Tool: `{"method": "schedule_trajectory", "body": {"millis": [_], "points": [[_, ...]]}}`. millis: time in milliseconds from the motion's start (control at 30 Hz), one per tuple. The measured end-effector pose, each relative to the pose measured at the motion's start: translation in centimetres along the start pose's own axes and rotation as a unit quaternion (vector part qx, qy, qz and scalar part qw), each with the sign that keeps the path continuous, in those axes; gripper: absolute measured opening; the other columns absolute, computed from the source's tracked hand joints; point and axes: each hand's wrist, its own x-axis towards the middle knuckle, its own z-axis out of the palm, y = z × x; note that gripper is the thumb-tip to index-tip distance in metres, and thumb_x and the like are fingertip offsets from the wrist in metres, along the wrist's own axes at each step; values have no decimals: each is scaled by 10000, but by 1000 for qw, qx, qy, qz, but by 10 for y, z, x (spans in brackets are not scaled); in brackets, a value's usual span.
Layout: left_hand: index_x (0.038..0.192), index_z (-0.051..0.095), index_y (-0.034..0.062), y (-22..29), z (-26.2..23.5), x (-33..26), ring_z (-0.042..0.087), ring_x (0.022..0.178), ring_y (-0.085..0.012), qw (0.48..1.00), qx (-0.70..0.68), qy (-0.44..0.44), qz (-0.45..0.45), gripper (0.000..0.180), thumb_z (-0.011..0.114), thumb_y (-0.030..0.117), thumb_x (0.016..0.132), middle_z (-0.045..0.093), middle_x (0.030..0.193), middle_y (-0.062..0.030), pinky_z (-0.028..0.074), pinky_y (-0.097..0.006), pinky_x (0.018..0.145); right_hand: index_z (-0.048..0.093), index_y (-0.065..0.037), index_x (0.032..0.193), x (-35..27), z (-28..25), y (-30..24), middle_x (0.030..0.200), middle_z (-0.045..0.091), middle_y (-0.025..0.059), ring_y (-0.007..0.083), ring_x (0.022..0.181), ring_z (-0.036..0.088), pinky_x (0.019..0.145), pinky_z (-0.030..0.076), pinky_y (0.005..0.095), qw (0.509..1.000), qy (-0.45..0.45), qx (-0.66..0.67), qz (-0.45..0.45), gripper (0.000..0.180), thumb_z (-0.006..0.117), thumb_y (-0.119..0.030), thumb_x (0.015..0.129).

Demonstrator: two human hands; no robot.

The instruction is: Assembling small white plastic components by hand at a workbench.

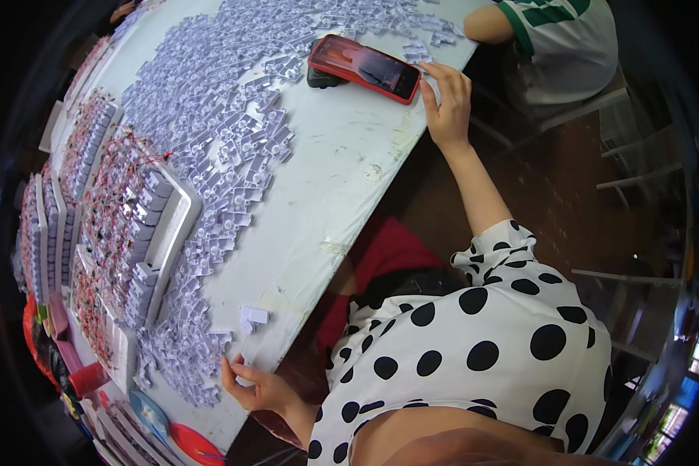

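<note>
White desk (342, 179), wide and pale, spread from the near edge to the far edge. Covered over most of the far and left part with a big heap of small grey-white plastic parts (233, 116), reaching almost to the near edge. Along the left edge, white trays (175, 233) filled with rows of the same parts, red wires (113, 194) tangled over them. At the near left corner, a red cap (88, 378), a blue lid (149, 413) and a red lid (194, 444). Near the right edge, a phone in a red case (365, 67), lying flat with screen up, propped on a dark object under it. Just beside the phone's right end, the right hand (445, 105), fingers loosely open, fingertips resting on the desk edge, holding nothing. At the near edge, the left hand (252, 386), fingers narrowed, pinching at the border of the heap; whether a part sits between them, cannot tell. One single white part (252, 316) alone just above this hand. At the far right corner, another person's arm (489, 25).
</note>
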Motion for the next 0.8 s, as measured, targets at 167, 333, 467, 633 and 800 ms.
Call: {"method": "schedule_trajectory", "body": {"millis": [167,333,467,633,800], "points": [[1184,606,-82,0,0,-1,661,862,-240,1000,-2,2,-10,233,509,48,1017,653,1100,-199,534,-331,804,663,-127,1189,-3,2,3,1145,625,66,279,1073,537,945,422,390,1000,3,8,13,258,615,-207,949],[1179,607,-84,0,0,0,662,858,-238,1000,-11,7,-12,231,507,49,1018,653,1100,-198,535,-329,798,680,-137,1164,-5,4,2,1144,617,79,288,1073,535,938,424,401,1000,1,11,20,233,593,-209,961],[1174,610,-81,-2,1,0,665,855,-237,1000,-9,6,-3,228,512,49,1015,660,1080,-192,537,-327,788,697,-146,1138,-10,4,4,1145,611,89,300,1069,533,935,426,413,1000,-8,-4,25,217,589,-215,962],[1173,614,-72,2,1,0,664,852,-235,1000,0,7,-11,225,521,52,1010,670,1045,-185,536,-326,788,689,-137,1153,-9,5,2,1143,616,90,305,1065,535,940,426,416,999,-11,-8,39,231,589,-215,960],[1178,618,-67,1,1,0,661,837,-232,1000,3,5,-13,228,525,52,1007,673,1021,-180,533,-327,783,644,-100,1210,-4,2,1,1118,630,89,288,1065,541,937,421,404,1000,-2,3,19,280,586,-207,959]]}}
